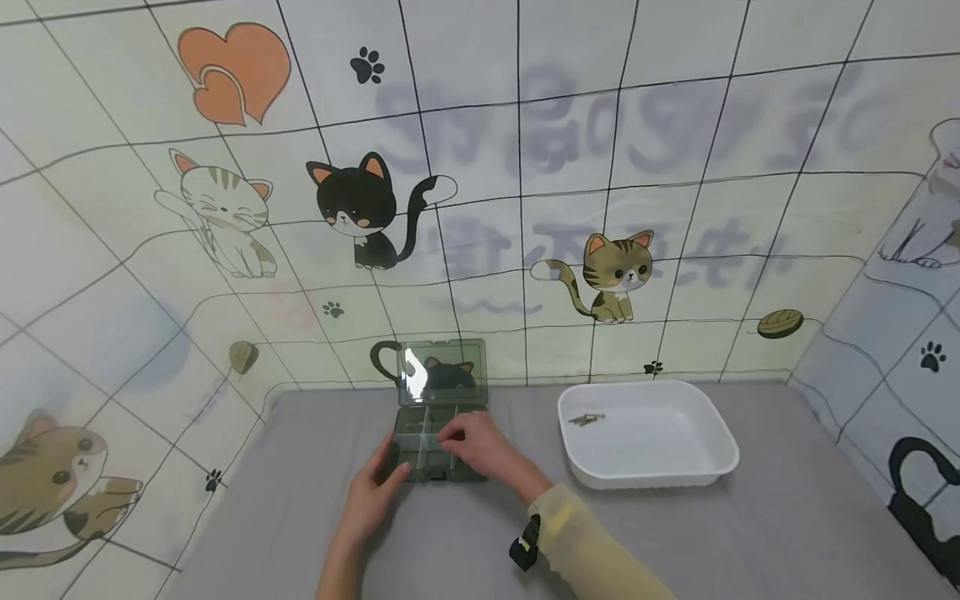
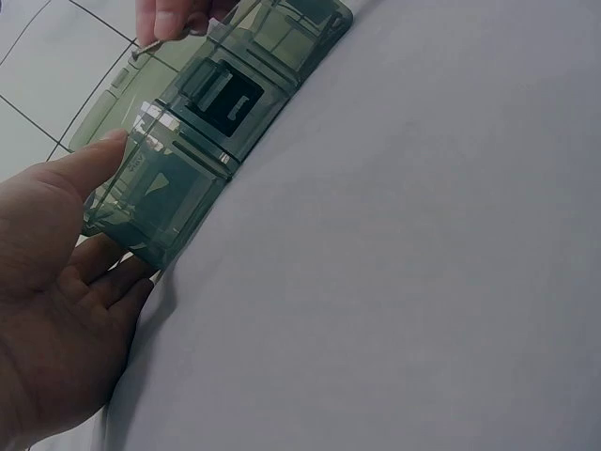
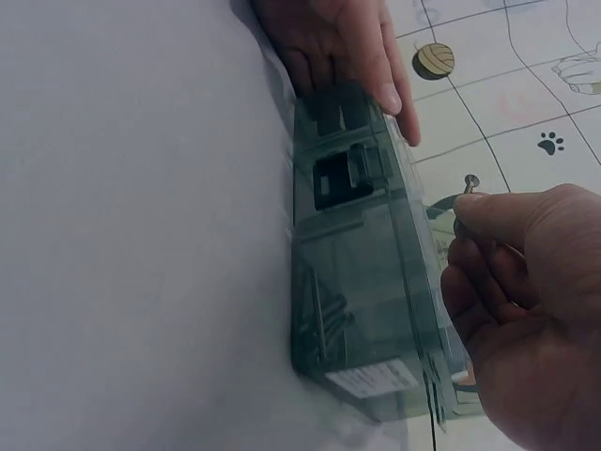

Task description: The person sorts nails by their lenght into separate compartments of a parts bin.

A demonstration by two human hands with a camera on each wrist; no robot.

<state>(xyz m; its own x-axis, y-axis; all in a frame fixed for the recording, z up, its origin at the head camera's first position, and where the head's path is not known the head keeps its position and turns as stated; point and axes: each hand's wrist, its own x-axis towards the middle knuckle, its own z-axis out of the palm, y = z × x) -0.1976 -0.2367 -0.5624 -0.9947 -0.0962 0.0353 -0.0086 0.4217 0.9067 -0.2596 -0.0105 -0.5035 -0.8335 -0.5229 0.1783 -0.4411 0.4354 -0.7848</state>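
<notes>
A translucent green compartment box stands on the table with its lid raised at the back. My left hand holds the box's left side, thumb on the top edge and fingers along the outer wall, as the left wrist view shows. Above the compartments my right hand pinches a small metal screw between thumb and fingers; its head sticks out. Through the front wall in the right wrist view, several thin screws lie in one compartment.
To the right of the box stands a white plastic tray with a few small screws near its left side. Grey cloth covers the table. Behind it hangs a sheet printed with cats and grid lines.
</notes>
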